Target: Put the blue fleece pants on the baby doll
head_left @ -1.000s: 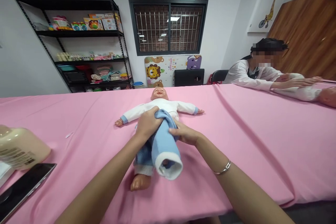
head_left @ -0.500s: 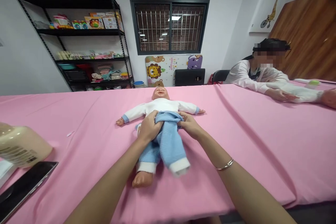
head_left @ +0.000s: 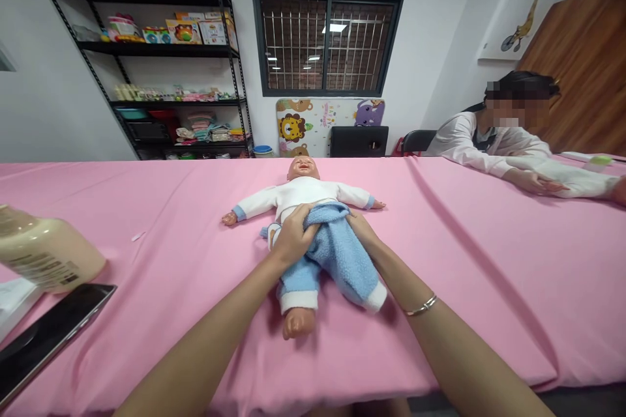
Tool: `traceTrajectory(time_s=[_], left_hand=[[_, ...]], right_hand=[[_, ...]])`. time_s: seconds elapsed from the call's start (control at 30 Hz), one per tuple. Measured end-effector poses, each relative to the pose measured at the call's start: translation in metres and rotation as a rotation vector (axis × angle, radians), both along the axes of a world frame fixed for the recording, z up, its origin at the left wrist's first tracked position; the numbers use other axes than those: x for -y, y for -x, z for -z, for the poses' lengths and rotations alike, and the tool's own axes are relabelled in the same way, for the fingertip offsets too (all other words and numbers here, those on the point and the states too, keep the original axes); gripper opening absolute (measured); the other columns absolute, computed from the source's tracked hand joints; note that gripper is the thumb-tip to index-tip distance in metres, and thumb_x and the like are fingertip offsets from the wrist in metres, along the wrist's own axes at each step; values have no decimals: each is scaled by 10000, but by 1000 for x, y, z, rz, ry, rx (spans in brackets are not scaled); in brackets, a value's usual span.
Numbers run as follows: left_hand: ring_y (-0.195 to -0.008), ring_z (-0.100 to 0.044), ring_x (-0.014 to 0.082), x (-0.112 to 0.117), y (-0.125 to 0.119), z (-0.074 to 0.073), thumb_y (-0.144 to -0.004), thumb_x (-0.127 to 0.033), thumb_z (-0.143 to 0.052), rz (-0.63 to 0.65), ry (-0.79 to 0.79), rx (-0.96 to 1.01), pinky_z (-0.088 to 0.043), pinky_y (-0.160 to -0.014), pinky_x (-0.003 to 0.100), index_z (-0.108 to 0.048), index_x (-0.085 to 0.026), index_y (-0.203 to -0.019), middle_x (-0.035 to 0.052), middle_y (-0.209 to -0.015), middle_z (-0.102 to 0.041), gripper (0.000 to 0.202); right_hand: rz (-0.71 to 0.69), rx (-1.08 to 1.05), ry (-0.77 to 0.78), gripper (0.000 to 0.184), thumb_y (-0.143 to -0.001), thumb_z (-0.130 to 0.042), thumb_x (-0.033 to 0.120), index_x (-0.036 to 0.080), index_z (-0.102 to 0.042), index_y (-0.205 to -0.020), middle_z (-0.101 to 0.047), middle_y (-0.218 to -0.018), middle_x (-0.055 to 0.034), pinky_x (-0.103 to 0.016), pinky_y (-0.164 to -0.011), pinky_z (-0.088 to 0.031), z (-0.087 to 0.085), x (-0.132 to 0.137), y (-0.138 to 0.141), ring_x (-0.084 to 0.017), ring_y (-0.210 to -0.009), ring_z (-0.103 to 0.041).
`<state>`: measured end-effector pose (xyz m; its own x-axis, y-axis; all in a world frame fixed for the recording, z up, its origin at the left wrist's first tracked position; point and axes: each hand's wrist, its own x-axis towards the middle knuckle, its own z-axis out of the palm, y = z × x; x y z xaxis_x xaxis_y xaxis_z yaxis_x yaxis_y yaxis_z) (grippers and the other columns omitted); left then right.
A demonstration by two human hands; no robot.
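Note:
A baby doll [head_left: 303, 190] in a white top lies on its back on the pink-covered table [head_left: 147, 221], head away from me. Light blue fleece trousers [head_left: 337, 254] with white cuffs cover its legs; one bare foot [head_left: 297, 324] sticks out. My left hand [head_left: 293, 234] is closed on the trouser waistband at the doll's left hip. My right hand [head_left: 360, 227] grips the waistband on the other side, partly hidden behind the cloth. A silver bracelet [head_left: 423, 305] sits on my right wrist.
A cream bottle [head_left: 44, 251] lies on its side at the left, with a dark phone [head_left: 44, 339] in front of it. Another person [head_left: 493, 137] sits at the far right, hands on a second doll [head_left: 567, 176]. Black shelving [head_left: 161, 65] with toys stands behind.
The trouser leg that was held up has come down flat on the table. Both hands have moved up to the doll's waist, pulling the waistband higher. The view has shifted slightly.

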<state>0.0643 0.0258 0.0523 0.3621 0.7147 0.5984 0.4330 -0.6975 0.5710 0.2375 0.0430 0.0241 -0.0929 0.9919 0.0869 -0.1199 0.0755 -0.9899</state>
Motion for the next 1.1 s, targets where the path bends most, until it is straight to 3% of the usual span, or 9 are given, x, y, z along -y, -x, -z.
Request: traceTrajectory(time_s=[0.1, 0.23, 0.4, 0.5, 0.63, 0.77, 0.9, 1.0, 1.1], left_hand=[[-798, -532, 193, -1, 1, 1, -814, -195, -416, -139, 52, -70, -426, -740, 302, -482, -185, -862, 22, -809, -560, 83], [-812, -560, 219, 0, -1, -1, -826, -167, -415, -233, 78, -190, -408, -680, 291, -472, -191, -938, 35, -835, -594, 128], [-843, -584, 216, 2, -4, -2, -854, -140, -401, -341, -121, -425, -394, -686, 284, -498, -195, -1049, 55, -952, -623, 225], [-866, -582, 215, 1, -3, -3, -877, -140, -373, -392, -219, -499, -391, -703, 287, -514, -197, -1069, 66, -1008, -614, 245], [-839, -591, 227, -1, 3, -7, -882, -201, -412, -421, -98, -485, -379, -640, 282, -515, -194, -1039, 64, -933, -627, 188], [-787, -590, 236, 0, 9, -14, -884, -360, -439, -302, 36, -403, -378, -628, 284, -528, -198, -962, 43, -814, -623, 201], [-962, -564, 264, 6, 12, -18, -681, -562, -657, 12, 112, -317, -420, -749, 305, -447, -214, -1194, 58, -1075, -597, 654], [-1044, -531, 311, 9, 9, -17, -568, -474, -769, 123, 102, -388, -416, -830, 348, -287, -223, -1358, 86, -1193, -546, 958], [-957, -571, 277, 9, 5, -14, -678, -266, -668, 131, 122, -413, -427, -798, 336, -283, -223, -1368, 64, -1104, -593, 791]], right_hand=[[29, -31, 20, 232, -660, -617, 390, 187, -619, -770, -625, -767, -25, -334, -725, -412, 0, 6, 6, -201, -783, -514], [-30, -139, 164, 128, -586, -594, 284, 172, -539, -614, -509, -569, 13, -303, -640, -372, 3, 11, 17, -143, -611, -429], [-22, -385, 371, 65, -519, -504, 223, 175, -509, -563, -514, -545, -8, -300, -618, -389, 4, 13, 24, -154, -596, -451], [3, -450, 374, 46, -513, -490, 212, 182, -489, -547, -508, -524, -4, -297, -608, -405, 1, 15, 26, -144, -561, -444], [11, -423, 304, 87, -565, -529, 237, 174, -537, -624, -563, -586, -9, -317, -678, -445, -3, 18, 28, -157, -605, -498], [34, -328, 113, 265, -617, -590, 274, 196, -603, -870, -645, -824, -8, -333, -807, -447, -1, 10, 22, -197, -818, -559], [142, -224, -46, 339, -639, -627, 375, 226, -600, -942, -639, -962, 0, -353, -892, -429, 13, -11, 8, -220, -1001, -528], [193, -202, -73, 368, -666, -603, 452, 224, -602, -956, -643, -955, -7, -365, -911, -422, 21, -23, 2, -225, -1046, -518], [187, -173, -67, 345, -675, -597, 455, 220, -621, -926, -649, -964, -8, -343, -912, -418, 19, -24, 2, -215, -1040, -525]])
